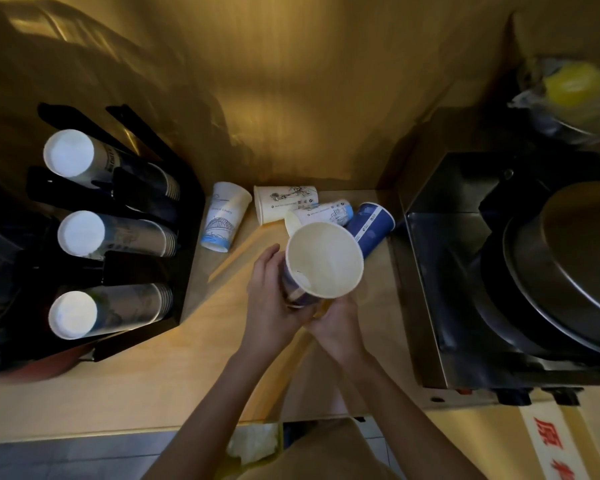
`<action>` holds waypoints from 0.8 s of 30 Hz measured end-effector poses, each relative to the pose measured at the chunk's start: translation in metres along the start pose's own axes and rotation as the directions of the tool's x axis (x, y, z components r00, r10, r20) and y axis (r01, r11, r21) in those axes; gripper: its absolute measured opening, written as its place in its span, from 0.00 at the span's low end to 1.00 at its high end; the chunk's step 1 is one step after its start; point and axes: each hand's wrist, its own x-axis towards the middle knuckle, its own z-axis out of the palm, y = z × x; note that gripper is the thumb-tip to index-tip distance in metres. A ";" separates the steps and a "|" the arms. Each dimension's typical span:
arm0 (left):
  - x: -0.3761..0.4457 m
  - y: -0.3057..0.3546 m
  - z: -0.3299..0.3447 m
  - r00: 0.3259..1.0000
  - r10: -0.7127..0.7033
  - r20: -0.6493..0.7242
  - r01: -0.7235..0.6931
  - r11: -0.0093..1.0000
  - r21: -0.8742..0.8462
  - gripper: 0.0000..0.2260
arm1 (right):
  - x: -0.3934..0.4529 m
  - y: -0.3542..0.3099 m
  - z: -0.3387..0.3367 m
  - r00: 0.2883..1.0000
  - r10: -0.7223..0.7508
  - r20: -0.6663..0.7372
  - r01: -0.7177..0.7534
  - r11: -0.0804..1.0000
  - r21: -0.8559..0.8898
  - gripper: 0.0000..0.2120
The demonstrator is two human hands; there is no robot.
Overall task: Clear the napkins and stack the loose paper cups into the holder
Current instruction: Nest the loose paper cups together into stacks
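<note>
Both hands hold a blue paper cup [321, 261] upright over the wooden counter, its cream inside facing me. My left hand [269, 299] wraps its left side. My right hand [336, 327] grips its base from below. Behind it lie several loose cups: a white cup with a blue bridge print [224, 216], a white cup with a sketch [284, 202], a white and blue cup [326, 211] and a blue cup [373, 225]. The black cup holder [146, 265] at the left carries three cup stacks [118, 233], bottoms towards me. Crumpled white napkins [253, 443] sit below the counter's front edge.
A steel appliance [430, 271] with a round dark pan [561, 271] fills the right side. A bag with something yellow [568, 84] lies behind it. A golden wall [291, 98] backs the counter [153, 382]. A label with red characters [551, 445] is at the lower right.
</note>
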 end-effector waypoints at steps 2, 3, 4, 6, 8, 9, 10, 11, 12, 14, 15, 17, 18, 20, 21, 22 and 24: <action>0.001 -0.001 0.001 1.000 -0.016 0.003 0.016 1.000 0.022 0.42 | 0.000 -0.001 -0.003 1.000 -0.011 0.019 0.011 1.000 0.016 0.41; 0.001 -0.003 0.002 1.000 -0.028 0.010 0.028 0.999 0.021 0.42 | 0.000 -0.002 -0.003 1.000 -0.015 0.028 0.014 1.000 0.026 0.41; 0.001 -0.005 0.003 0.999 -0.034 0.018 0.034 0.999 0.016 0.42 | 0.000 -0.003 -0.004 1.000 -0.017 0.024 0.016 0.999 0.032 0.41; -0.002 -0.009 0.004 0.999 -0.042 0.026 0.043 0.999 -0.025 0.42 | 0.001 -0.003 -0.003 1.000 -0.027 -0.003 0.027 0.999 0.043 0.40; -0.003 -0.011 0.005 0.998 -0.058 0.024 0.060 0.995 -0.074 0.41 | 0.001 -0.004 -0.003 1.000 -0.015 -0.010 0.016 0.998 0.066 0.41; -0.003 -0.011 0.005 0.997 -0.079 0.025 0.081 0.992 -0.092 0.41 | 0.001 -0.005 -0.003 1.000 -0.007 -0.005 0.008 0.997 0.074 0.41; -0.003 -0.012 0.005 0.995 -0.101 0.023 0.103 0.988 -0.112 0.42 | 0.000 -0.005 -0.003 1.000 -0.004 -0.002 0.004 0.997 0.075 0.41; -0.003 -0.013 0.005 0.993 -0.119 0.022 0.121 0.985 -0.124 0.44 | 0.000 -0.006 -0.004 1.000 -0.008 -0.001 0.008 0.997 0.074 0.40; -0.002 -0.014 0.006 0.991 -0.135 0.019 0.137 0.982 -0.128 0.48 | 0.000 -0.006 -0.005 1.000 -0.013 -0.003 0.013 0.997 0.070 0.39; -0.003 -0.013 0.006 0.987 -0.158 0.006 0.157 0.980 -0.119 0.53 | 0.000 -0.007 -0.006 1.000 -0.019 0.002 0.019 0.998 0.065 0.39; -0.003 -0.014 0.006 0.988 -0.156 -0.001 0.155 0.982 -0.110 0.54 | 0.000 -0.007 -0.006 1.000 -0.017 0.008 0.016 0.998 0.067 0.39; -0.004 -0.016 0.007 0.992 -0.130 -0.003 0.129 0.989 -0.072 0.52 | 0.001 -0.007 -0.006 1.000 -0.011 0.009 0.010 0.997 0.070 0.39; -0.004 -0.019 0.007 0.994 -0.110 -0.002 0.109 0.993 -0.039 0.50 | 0.001 -0.007 -0.007 1.000 -0.009 0.011 0.008 0.998 0.069 0.39; -0.004 -0.021 0.005 0.997 -0.076 -0.006 0.077 0.997 0.020 0.47 | 0.000 -0.010 -0.009 0.999 0.001 0.038 -0.003 0.998 0.064 0.39; -0.003 -0.022 0.005 0.998 -0.067 -0.009 0.068 0.997 0.038 0.47 | 0.001 -0.012 -0.011 0.998 0.005 0.064 -0.008 0.998 0.054 0.38; -0.003 -0.023 0.004 0.998 -0.062 -0.009 0.062 0.997 0.051 0.47 | 0.001 -0.015 -0.015 0.995 0.007 0.100 -0.011 0.999 0.040 0.37; -0.002 -0.023 0.003 0.998 -0.054 -0.011 0.055 0.997 0.063 0.46 | 0.006 -0.016 -0.025 0.978 0.023 0.210 -0.025 1.000 0.010 0.36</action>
